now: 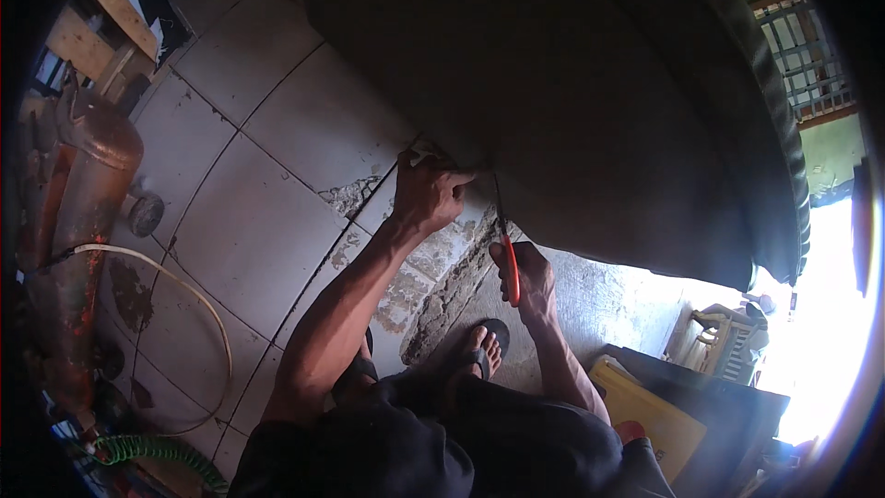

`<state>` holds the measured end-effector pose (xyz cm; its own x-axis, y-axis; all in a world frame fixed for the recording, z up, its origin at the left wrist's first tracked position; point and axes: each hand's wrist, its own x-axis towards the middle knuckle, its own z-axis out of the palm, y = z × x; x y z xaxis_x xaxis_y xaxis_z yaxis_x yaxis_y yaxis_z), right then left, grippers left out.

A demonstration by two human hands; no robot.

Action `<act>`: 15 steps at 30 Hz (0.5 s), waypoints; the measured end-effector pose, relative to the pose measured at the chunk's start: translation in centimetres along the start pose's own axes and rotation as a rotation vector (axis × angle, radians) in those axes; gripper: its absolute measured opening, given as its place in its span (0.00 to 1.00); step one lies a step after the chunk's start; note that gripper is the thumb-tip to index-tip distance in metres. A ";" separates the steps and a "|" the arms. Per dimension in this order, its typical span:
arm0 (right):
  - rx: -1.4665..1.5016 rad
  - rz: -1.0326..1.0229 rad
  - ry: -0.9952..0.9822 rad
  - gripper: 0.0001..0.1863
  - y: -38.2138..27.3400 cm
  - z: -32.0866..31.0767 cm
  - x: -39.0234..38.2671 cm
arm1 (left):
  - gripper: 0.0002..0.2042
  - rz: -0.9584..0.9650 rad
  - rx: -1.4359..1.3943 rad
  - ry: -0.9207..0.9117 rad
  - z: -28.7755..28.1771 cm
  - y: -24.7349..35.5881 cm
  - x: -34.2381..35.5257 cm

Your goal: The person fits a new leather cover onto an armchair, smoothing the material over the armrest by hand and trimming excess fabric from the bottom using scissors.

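A large dark upholstered piece (590,101), with a seamed edge along its right side, fills the upper middle and right. At its lower edge my left hand (430,194) is closed on the dark material, the index finger stretched out to the right. Just right of it, my right hand (533,281) grips red-handled scissors (512,272). Their thin metal blades point up, the tips against the dark material's edge. Shadow hides how far the blades are apart and what the left fingertips pinch.
Pale, cracked floor tiles (258,231) lie below, with my sandalled foot (484,346) on them. A rusty tank (97,166) with a pale hose (207,304) and green coiled hose (157,447) stands left. A yellow panel (645,415) and white plastic basket (728,346) are at right.
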<state>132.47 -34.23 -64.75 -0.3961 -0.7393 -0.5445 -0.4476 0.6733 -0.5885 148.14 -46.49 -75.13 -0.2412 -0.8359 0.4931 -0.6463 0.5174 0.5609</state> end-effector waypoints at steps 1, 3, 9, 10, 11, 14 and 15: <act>-0.009 -0.002 -0.002 0.30 -0.1 0.0 0.1 | 0.19 0.004 -0.001 0.012 0.2 0.0 -0.1; -0.044 -0.008 0.018 0.30 -0.2 0.0 0.2 | 0.18 -0.043 -0.044 -0.033 0.6 0.1 -0.3; -0.079 -0.039 0.100 0.23 -1.0 0.7 0.8 | 0.15 -0.132 -0.227 -0.055 1.8 -0.2 -0.8; -0.073 -0.061 0.107 0.23 -1.0 0.9 1.1 | 0.15 -0.117 -0.230 -0.040 1.8 -0.5 -0.8; -0.070 -0.079 0.120 0.22 -0.9 1.0 1.3 | 0.14 -0.143 -0.268 -0.056 1.8 -0.4 -0.8; -0.068 -0.078 0.109 0.22 0.2 1.3 2.6 | 0.14 -0.197 -0.357 -0.099 2.5 -0.1 -1.1; 0.020 -0.102 0.101 0.23 0.4 1.4 3.0 | 0.14 -0.197 -0.372 -0.104 2.8 0.0 -1.1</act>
<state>132.23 -36.18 -67.47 -0.4285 -0.8004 -0.4191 -0.4738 0.5941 -0.6501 146.43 -46.10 -77.54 -0.2237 -0.9294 0.2935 -0.3868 0.3610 0.8485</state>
